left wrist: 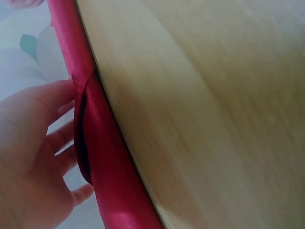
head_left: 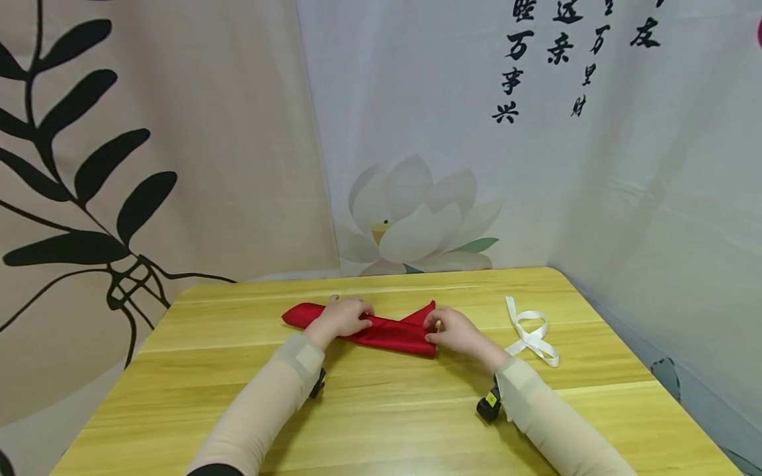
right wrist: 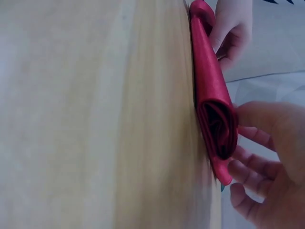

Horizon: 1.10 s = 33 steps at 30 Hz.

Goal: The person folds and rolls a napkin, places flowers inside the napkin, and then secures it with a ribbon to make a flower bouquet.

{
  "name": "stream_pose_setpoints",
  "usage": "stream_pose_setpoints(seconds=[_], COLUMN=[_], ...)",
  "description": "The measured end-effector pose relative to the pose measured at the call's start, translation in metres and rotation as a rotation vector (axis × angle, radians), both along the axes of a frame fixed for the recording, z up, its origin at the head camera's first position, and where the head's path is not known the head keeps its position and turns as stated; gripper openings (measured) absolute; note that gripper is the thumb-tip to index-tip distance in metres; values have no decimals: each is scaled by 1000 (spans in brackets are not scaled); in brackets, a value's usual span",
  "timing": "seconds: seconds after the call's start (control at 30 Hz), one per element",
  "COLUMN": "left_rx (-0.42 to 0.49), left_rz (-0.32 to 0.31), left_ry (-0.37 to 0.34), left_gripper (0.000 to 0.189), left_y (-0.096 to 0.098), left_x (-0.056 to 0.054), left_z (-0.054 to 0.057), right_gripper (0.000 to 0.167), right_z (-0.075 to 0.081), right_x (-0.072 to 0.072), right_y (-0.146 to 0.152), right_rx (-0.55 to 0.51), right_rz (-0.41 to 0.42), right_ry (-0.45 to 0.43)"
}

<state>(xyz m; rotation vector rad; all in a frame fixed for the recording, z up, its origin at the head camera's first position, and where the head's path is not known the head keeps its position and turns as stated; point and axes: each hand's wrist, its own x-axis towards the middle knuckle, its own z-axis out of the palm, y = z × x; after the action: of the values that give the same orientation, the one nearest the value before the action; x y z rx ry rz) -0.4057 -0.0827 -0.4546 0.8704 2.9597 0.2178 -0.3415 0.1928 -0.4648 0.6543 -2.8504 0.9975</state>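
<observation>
A red satin cloth, folded and rolled into a long flat band, lies across the far middle of the table. One pointed corner stands up at its back edge near the right end. My left hand holds the band left of its middle, thumb on the near side and fingers reaching over to the far side. At the right end, my right hand grips the cloth with thumb and bent fingers. The right wrist view shows the layered open end of the roll beside those fingers. Some left fingertips are hidden behind the cloth.
A white ribbon lies in loose loops on the wooden table, right of my right hand. Behind the table's far edge hangs a printed curtain with leaves, a lotus and writing.
</observation>
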Motion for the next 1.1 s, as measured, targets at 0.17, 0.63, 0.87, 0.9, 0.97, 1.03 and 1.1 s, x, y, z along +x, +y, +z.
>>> stream_pose_setpoints(seconds=[0.17,0.63,0.87,0.9,0.97,1.03,1.1], left_rx=[-30,-84,-120,-126,-142,-153,-159], left_rz=[6,-146,-231,-237,-242,-241,-233], left_ry=[30,78,-77,-94,-121,-139,-153], left_gripper=[23,41,53,54,56,58,59], left_y=[1,10,17,17,18,19,18], left_x=[5,36,55,57,60,62,64], left_z=[3,11,12,12,13,12,11], right_gripper=[14,14,14,13,13,13,15], right_z=[4,8,6,5,3,3,3], right_x=[6,12,15,15,15,16,16], right_y=[-3,-10,-11,-11,-11,-11,-12], right_rx=[109,221,252,255,255,248,250], right_rz=[85,112,66,61,49,36,34], right_ry=[148,142,126,124,113,102,95])
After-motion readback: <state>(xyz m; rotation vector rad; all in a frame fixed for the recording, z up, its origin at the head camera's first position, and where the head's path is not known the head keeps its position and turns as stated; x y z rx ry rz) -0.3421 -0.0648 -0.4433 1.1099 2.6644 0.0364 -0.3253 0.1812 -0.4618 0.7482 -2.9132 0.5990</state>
